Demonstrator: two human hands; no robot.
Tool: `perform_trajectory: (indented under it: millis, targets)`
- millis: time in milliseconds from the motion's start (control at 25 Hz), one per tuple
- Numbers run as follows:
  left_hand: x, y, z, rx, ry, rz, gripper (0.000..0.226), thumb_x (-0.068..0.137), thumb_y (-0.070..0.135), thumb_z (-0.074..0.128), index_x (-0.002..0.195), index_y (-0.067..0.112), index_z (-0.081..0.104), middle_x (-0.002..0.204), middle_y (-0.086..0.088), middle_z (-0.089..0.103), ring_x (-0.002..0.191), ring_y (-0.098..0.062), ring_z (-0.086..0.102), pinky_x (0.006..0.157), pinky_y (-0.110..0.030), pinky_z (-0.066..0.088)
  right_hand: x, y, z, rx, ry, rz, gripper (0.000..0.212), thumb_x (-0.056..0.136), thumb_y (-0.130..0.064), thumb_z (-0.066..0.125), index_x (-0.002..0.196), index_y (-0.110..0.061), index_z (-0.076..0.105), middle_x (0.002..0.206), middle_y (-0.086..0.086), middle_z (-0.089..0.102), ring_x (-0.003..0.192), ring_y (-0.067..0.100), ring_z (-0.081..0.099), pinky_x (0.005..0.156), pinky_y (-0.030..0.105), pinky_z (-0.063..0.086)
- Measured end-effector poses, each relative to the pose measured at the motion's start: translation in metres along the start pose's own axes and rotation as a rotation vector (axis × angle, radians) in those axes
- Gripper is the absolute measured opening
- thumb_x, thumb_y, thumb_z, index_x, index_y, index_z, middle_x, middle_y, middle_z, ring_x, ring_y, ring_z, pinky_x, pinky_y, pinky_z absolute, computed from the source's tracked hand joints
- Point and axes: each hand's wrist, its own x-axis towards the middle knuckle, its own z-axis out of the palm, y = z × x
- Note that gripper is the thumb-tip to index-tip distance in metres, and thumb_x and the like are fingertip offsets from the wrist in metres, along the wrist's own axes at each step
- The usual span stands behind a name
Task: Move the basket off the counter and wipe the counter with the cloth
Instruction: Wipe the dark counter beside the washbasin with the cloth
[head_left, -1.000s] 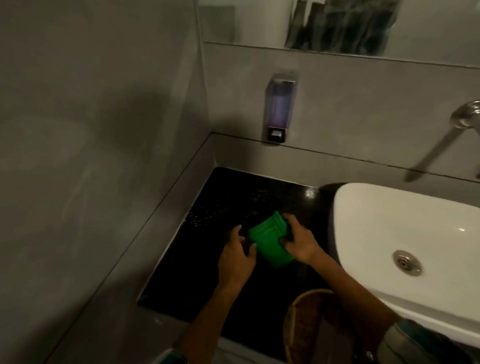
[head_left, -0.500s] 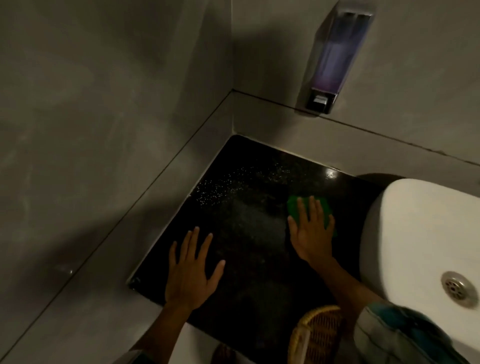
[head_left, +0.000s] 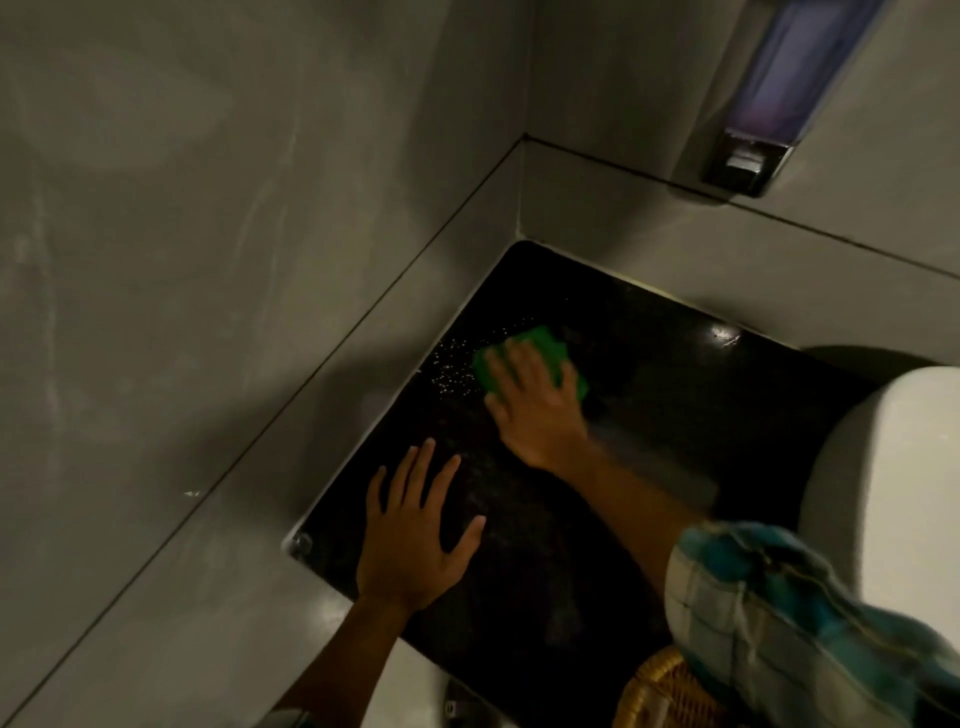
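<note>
The right hand (head_left: 535, 400) pressed flat on the green cloth (head_left: 540, 348), fingers spread over it, holding it against the black counter (head_left: 649, 415) near the far left corner. The left hand (head_left: 410, 540) lay open and empty, palm down at the counter's near left edge. White specks (head_left: 452, 369) lay just left of the cloth, toward the grey wall (head_left: 208, 260). Bare counter stretched right to the white basin (head_left: 893, 478). The wicker basket (head_left: 660, 696) sat off the counter's near edge, under the plaid sleeve (head_left: 789, 623).
</note>
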Motion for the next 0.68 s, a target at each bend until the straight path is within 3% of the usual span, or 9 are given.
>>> perform_trajectory:
  millis: [120,240,440,680]
  targets:
    - [-0.001,0.000,-0.004,-0.001,-0.012,0.006,0.073,0.085,0.068,0.038,0.147,0.030,0.029,0.160,-0.005,0.026,0.147,-0.022,0.022,0.119,-0.052,0.018,-0.069,0.000,0.002,-0.059,-0.048,-0.104,0.054,0.095,-0.045,0.028,0.147,-0.032,0.025,0.156,0.002,0.031,0.145,0.021,0.025,0.112,0.059,0.022]
    - [0.000,0.002,-0.004,-0.014,-0.014,-0.005,0.073,0.085,0.067,0.039,0.147,0.031,0.027,0.161,-0.003,0.022,0.149,-0.021,0.016,0.120,-0.051,0.015,-0.088,0.049,-0.007,-0.117,-0.029,0.078,0.053,0.094,-0.045,0.031,0.145,-0.034,0.029,0.156,0.003,0.030,0.145,0.020,0.025,0.108,0.064,0.022]
    - [0.000,0.001,0.002,-0.019,0.000,-0.018,0.073,0.084,0.069,0.038,0.147,0.032,0.028,0.161,-0.002,0.022,0.149,-0.019,0.015,0.121,-0.048,0.010,-0.017,0.103,-0.014,0.009,-0.008,0.398,0.052,0.096,-0.042,0.036,0.146,-0.033,0.027,0.160,0.004,0.020,0.147,0.021,0.012,0.112,0.064,0.012]
    - [0.002,0.001,0.002,-0.024,-0.021,-0.037,0.075,0.082,0.069,0.041,0.146,0.032,0.029,0.162,-0.002,0.020,0.149,-0.020,0.015,0.119,-0.054,0.019,0.096,0.099,-0.009,0.031,-0.043,0.212,0.053,0.097,-0.042,0.030,0.148,-0.028,0.022,0.160,0.005,0.018,0.147,0.023,0.010,0.110,0.067,0.011]
